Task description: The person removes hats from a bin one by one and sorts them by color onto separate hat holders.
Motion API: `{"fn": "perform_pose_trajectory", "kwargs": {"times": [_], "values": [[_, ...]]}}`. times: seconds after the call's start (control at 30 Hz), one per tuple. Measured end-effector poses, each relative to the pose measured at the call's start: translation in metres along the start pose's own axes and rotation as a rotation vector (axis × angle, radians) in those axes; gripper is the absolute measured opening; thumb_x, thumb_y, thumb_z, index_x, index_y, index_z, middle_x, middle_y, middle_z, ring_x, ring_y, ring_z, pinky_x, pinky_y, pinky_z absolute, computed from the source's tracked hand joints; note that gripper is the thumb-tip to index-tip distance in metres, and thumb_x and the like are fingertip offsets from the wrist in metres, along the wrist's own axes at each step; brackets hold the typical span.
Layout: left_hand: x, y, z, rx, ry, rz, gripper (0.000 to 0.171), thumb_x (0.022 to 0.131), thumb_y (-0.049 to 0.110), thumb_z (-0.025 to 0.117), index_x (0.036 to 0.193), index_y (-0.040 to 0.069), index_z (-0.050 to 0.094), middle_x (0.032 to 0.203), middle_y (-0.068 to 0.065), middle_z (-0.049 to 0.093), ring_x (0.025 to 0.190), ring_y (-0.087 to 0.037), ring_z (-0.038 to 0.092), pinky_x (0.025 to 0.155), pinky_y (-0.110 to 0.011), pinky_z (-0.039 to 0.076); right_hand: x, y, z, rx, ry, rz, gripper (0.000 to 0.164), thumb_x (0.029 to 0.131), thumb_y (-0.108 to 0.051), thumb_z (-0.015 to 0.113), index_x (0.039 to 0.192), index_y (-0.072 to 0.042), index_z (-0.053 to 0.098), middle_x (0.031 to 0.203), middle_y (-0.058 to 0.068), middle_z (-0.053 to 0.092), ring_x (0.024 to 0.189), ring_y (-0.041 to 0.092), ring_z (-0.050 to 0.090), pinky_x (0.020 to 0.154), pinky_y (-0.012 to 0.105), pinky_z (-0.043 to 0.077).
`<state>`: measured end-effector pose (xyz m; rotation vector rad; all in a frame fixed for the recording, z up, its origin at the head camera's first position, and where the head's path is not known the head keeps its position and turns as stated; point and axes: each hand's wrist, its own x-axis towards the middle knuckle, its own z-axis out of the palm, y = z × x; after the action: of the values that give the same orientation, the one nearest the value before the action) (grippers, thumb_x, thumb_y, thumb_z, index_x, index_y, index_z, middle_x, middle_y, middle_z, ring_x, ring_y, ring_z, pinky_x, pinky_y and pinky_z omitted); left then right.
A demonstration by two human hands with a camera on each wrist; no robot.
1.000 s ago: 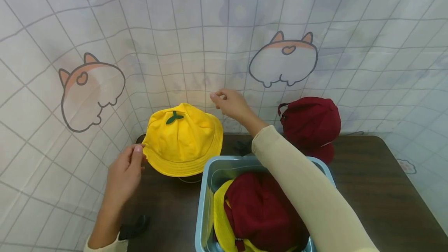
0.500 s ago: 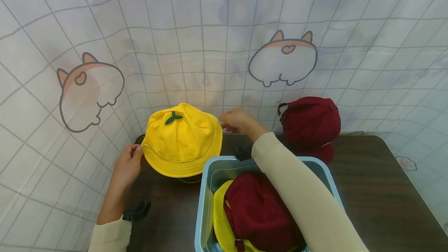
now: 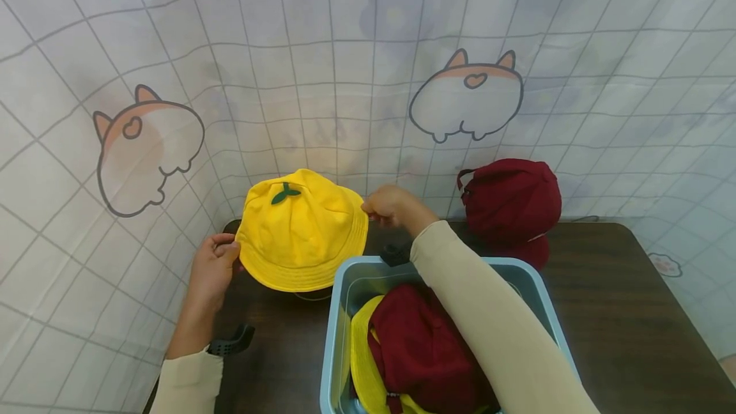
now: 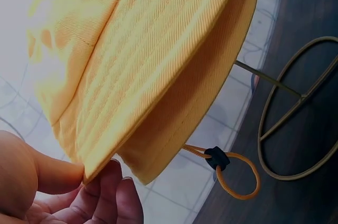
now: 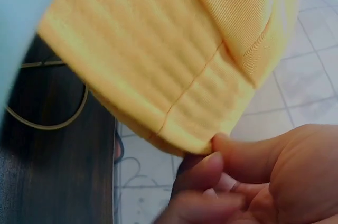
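A yellow bucket hat (image 3: 296,229) with a green sprout on its crown sits on a thin wire stand (image 4: 266,129), brim downward. My left hand (image 3: 214,267) pinches the left edge of the brim (image 4: 142,97) between thumb and fingers. On the opposite side, my right hand (image 3: 397,206) pinches the right edge of the brim (image 5: 158,92). An orange cord loop with a black toggle (image 4: 216,158) hangs below the hat in the left wrist view.
A light blue bin (image 3: 328,363) in front holds a dark red cap (image 3: 428,344) over a yellow hat (image 3: 365,356). Another dark red cap (image 3: 512,203) stands at the back right of the brown table (image 3: 632,312). A patterned curtain (image 3: 345,50) hangs close behind.
My right hand has come down from above the hat to its right brim edge and now pinches it. The left hand stays at the left brim, its wrist shifted slightly right.
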<state>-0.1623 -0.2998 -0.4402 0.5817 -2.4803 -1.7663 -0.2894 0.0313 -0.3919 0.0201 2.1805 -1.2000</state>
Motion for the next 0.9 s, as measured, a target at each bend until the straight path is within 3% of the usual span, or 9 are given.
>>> {"fn": "perform_pose_trajectory", "kwargs": {"times": [0.2, 0.4, 0.53, 0.7, 0.9], "values": [[0.002, -0.002, 0.000, 0.013, 0.050, 0.013, 0.030, 0.108, 0.024, 0.051, 0.127, 0.003, 0.041, 0.097, 0.002, 0.062, 0.074, -0.009, 0.060, 0.067, -0.022, 0.054, -0.001, -0.003, 0.007, -0.244, 0.066, 0.025, 0.039, 0.103, -0.018, 0.056, 0.066, -0.008, 0.061, 0.058, -0.001, 0.046, 0.048, 0.012, 0.037, 0.048, 0.025, 0.035], [0.009, -0.009, 0.003, 0.069, 0.042, 0.049, 0.026, 0.107, 0.017, 0.053, 0.122, -0.001, 0.041, 0.098, -0.010, 0.062, 0.071, -0.013, 0.059, 0.064, -0.023, 0.053, -0.001, -0.003, 0.010, -0.397, 0.045, 0.073, 0.046, 0.104, -0.018, 0.052, 0.059, -0.010, 0.057, 0.059, 0.000, 0.045, 0.048, 0.014, 0.036, 0.047, 0.025, 0.030], [0.014, -0.014, 0.008, 0.120, 0.033, 0.069, 0.022, 0.106, 0.014, 0.053, 0.117, -0.002, 0.043, 0.094, -0.013, 0.062, 0.072, -0.018, 0.057, 0.063, -0.025, 0.050, -0.003, -0.004, 0.011, -0.418, 0.025, 0.086, 0.045, 0.104, -0.016, 0.049, 0.059, -0.010, 0.056, 0.059, 0.001, 0.045, 0.047, 0.014, 0.036, 0.047, 0.025, 0.029], [0.017, -0.016, 0.012, 0.119, 0.033, 0.065, 0.020, 0.106, 0.013, 0.053, 0.115, -0.002, 0.043, 0.093, -0.013, 0.060, 0.074, -0.021, 0.057, 0.064, -0.027, 0.051, -0.004, -0.005, 0.012, -0.405, 0.021, 0.086, 0.043, 0.104, -0.015, 0.048, 0.063, -0.009, 0.056, 0.059, 0.001, 0.046, 0.047, 0.013, 0.037, 0.047, 0.024, 0.031], [0.019, -0.014, 0.008, 0.139, -0.080, 0.058, 0.026, 0.108, 0.014, 0.049, 0.123, -0.004, 0.039, 0.102, -0.017, 0.061, 0.078, -0.022, 0.061, 0.068, -0.025, 0.055, -0.009, -0.001, 0.002, -0.334, 0.031, 0.048, 0.038, 0.103, -0.019, 0.054, 0.067, -0.009, 0.059, 0.062, 0.001, 0.048, 0.051, 0.015, 0.041, 0.049, 0.025, 0.036]]}}
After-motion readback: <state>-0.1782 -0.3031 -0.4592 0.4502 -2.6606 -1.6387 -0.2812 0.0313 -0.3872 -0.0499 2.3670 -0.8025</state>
